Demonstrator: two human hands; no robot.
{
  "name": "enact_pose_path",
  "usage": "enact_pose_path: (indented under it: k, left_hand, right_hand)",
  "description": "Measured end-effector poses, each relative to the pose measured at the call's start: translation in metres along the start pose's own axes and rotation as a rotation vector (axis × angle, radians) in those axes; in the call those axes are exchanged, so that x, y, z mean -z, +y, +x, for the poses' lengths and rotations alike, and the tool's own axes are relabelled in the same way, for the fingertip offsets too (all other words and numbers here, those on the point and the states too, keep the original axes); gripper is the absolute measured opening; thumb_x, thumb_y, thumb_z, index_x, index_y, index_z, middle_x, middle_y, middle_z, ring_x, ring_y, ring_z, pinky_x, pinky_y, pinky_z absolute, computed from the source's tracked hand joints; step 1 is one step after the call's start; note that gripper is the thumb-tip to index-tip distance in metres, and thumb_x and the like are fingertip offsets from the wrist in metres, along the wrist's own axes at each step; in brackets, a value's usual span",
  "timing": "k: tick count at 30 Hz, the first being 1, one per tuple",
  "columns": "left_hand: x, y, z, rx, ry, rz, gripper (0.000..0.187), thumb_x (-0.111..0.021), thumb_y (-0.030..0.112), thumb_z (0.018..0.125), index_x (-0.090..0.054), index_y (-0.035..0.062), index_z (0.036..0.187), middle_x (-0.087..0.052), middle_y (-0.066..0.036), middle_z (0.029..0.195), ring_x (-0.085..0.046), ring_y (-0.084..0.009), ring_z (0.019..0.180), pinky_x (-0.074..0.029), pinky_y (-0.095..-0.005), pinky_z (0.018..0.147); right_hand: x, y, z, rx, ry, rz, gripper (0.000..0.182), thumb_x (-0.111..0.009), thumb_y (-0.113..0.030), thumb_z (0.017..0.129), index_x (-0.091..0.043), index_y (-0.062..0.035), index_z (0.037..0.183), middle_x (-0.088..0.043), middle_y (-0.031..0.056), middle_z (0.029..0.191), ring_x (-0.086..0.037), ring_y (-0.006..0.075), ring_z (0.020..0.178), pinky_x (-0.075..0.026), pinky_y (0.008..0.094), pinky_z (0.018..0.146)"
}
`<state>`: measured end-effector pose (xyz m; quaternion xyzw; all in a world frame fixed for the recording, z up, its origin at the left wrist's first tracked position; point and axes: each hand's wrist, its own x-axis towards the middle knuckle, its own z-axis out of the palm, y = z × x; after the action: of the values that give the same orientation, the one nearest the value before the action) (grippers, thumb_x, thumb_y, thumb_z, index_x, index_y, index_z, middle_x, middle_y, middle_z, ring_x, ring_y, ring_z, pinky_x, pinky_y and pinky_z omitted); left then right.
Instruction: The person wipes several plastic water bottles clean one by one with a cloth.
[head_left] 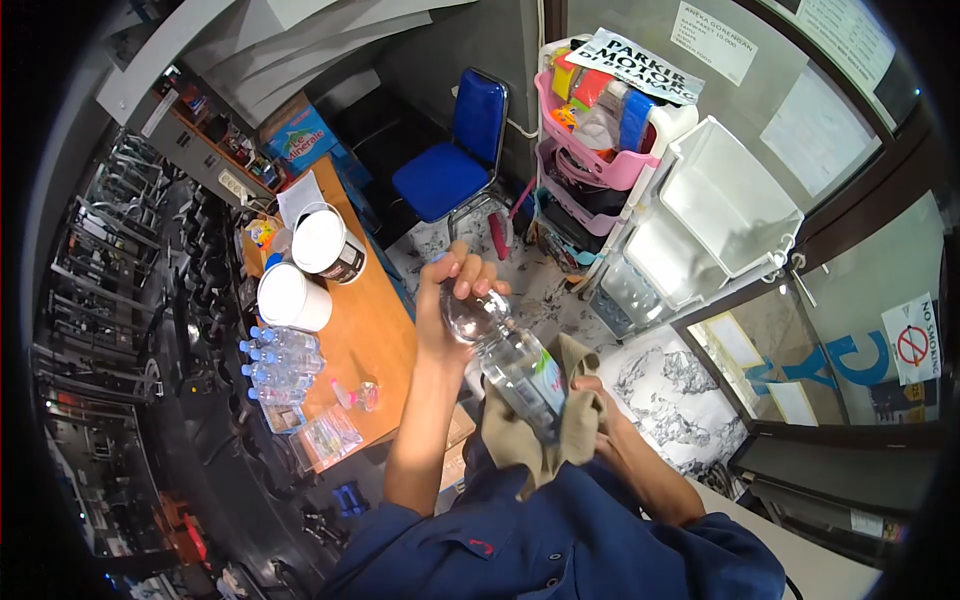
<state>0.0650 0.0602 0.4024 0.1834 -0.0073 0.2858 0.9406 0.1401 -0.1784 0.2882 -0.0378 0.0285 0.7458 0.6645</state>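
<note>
In front of my chest is a tilted clear plastic bottle (510,372) with a green and pink label. My left hand (458,290) is closed around its upper end, fingers curled over the top. A beige cloth (510,452) wraps the lower part of the bottle and hangs down below it. On the right side, my right hand (592,402) is closed on the cloth, pressing it against the bottle; part of its fingers is hidden by the fabric.
On the wooden desk (375,320) at left stand two white tubs (322,245), several capped water bottles (285,365) and a small pink-topped bottle (355,395). A blue chair (445,185) stands beyond. To the right are a pink basket (600,150) and white bins (730,200).
</note>
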Motion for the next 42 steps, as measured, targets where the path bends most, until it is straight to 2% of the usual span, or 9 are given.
enact_pose_path:
  k: [2, 5, 12, 23, 29, 32, 34, 37, 42]
  left_hand:
    - [-0.001, 0.006, -0.002, -0.111, 0.070, 0.220, 0.027, -0.061, 0.025, 0.099, -0.043, 0.0163, 0.082, -0.046, 0.002, 0.066, -0.055, -0.0158, 0.078, -0.053, -0.0384, 0.086]
    - [-0.012, 0.006, -0.006, -0.255, 0.041, 0.641, 0.026, -0.060, 0.027, 0.101, -0.046, 0.0129, 0.084, -0.052, -0.003, 0.067, -0.059, -0.0175, 0.076, -0.054, -0.0394, 0.086]
    - [-0.038, -0.035, -0.033, -0.337, -0.162, 1.102, 0.017, -0.067, 0.012, 0.097, -0.055, 0.0038, 0.088, -0.067, -0.012, 0.077, -0.066, -0.0227, 0.073, -0.057, -0.0397, 0.076]
    - [-0.037, -0.076, -0.049, -0.276, -0.471, 1.487, 0.017, -0.078, 0.010, 0.088, -0.062, 0.0034, 0.091, -0.066, -0.012, 0.086, -0.066, -0.0330, 0.077, -0.052, -0.0404, 0.072]
    - [-0.018, -0.102, -0.041, -0.324, -0.328, 1.586, 0.015, -0.076, 0.002, 0.088, -0.062, 0.0021, 0.088, -0.069, -0.011, 0.081, -0.068, -0.0282, 0.076, -0.056, -0.0386, 0.072]
    - [-0.010, -0.117, -0.031, -0.404, -0.257, 1.591, 0.015, -0.077, 0.002, 0.089, -0.062, 0.0016, 0.087, -0.070, -0.011, 0.082, -0.069, -0.0292, 0.079, -0.056, -0.0392, 0.073]
    - [0.001, -0.130, -0.028, -0.385, -0.240, 1.568, 0.016, -0.077, 0.004, 0.090, -0.062, 0.0018, 0.087, -0.071, -0.013, 0.086, -0.069, -0.0312, 0.081, -0.056, -0.0406, 0.074]
    - [0.025, -0.157, -0.034, -0.230, -0.322, 1.566, 0.030, -0.081, 0.030, 0.090, -0.068, 0.0042, 0.097, -0.073, -0.009, 0.096, -0.070, -0.0300, 0.095, -0.053, -0.0449, 0.093]
    - [0.056, -0.198, -0.029, -0.118, -0.386, 1.585, 0.031, -0.074, 0.034, 0.100, -0.073, 0.0094, 0.119, -0.075, -0.010, 0.119, -0.071, -0.0294, 0.114, -0.052, -0.0467, 0.108]
  right_hand:
    - [-0.003, -0.009, -0.001, -0.107, -0.047, 0.144, 0.053, -0.070, -0.036, 0.098, -0.061, 0.0049, 0.131, -0.073, 0.0189, 0.116, -0.076, 0.0282, 0.097, -0.065, 0.0384, 0.087]
    - [-0.043, -0.003, 0.002, 0.181, 0.579, -0.368, 0.054, -0.067, -0.039, 0.104, -0.057, 0.0028, 0.137, -0.071, 0.0167, 0.123, -0.074, 0.0269, 0.106, -0.063, 0.0391, 0.092]
    - [-0.021, 0.009, 0.034, 0.442, 0.668, -0.289, 0.051, -0.061, -0.042, 0.109, -0.055, -0.0053, 0.143, -0.069, 0.0092, 0.128, -0.070, 0.0235, 0.113, -0.060, 0.0409, 0.097]
    - [0.019, -0.004, -0.005, 0.587, 0.869, -1.221, 0.042, -0.079, -0.030, 0.096, -0.069, 0.0046, 0.118, -0.073, 0.0025, 0.088, -0.068, 0.0093, 0.081, -0.056, 0.0302, 0.067]
    - [0.058, -0.037, -0.037, 0.162, 0.887, -2.217, 0.077, -0.087, -0.035, 0.081, -0.058, 0.0069, 0.139, -0.075, 0.0241, 0.086, -0.077, 0.0360, 0.078, -0.060, 0.0477, 0.071]
    - [0.053, -0.035, -0.038, -0.141, 0.902, -2.159, 0.099, -0.085, -0.036, 0.079, -0.039, 0.0041, 0.157, -0.076, 0.0264, 0.091, -0.074, 0.0472, 0.084, -0.060, 0.0537, 0.075]
    - [0.044, -0.032, -0.032, -0.049, 0.912, -2.121, 0.104, -0.080, -0.038, 0.082, -0.028, 0.0015, 0.163, -0.077, 0.0234, 0.092, -0.075, 0.0447, 0.084, -0.061, 0.0516, 0.075]
    - [0.061, -0.038, -0.027, 0.380, 0.855, -1.951, 0.076, -0.070, -0.039, 0.089, -0.050, 0.0019, 0.150, -0.078, 0.0222, 0.099, -0.077, 0.0413, 0.086, -0.061, 0.0476, 0.076]
    - [0.093, -0.068, -0.013, 0.724, 0.765, -1.787, 0.051, -0.063, -0.032, 0.099, -0.063, -0.0006, 0.139, -0.078, 0.0204, 0.100, -0.078, 0.0310, 0.092, -0.062, 0.0361, 0.078]
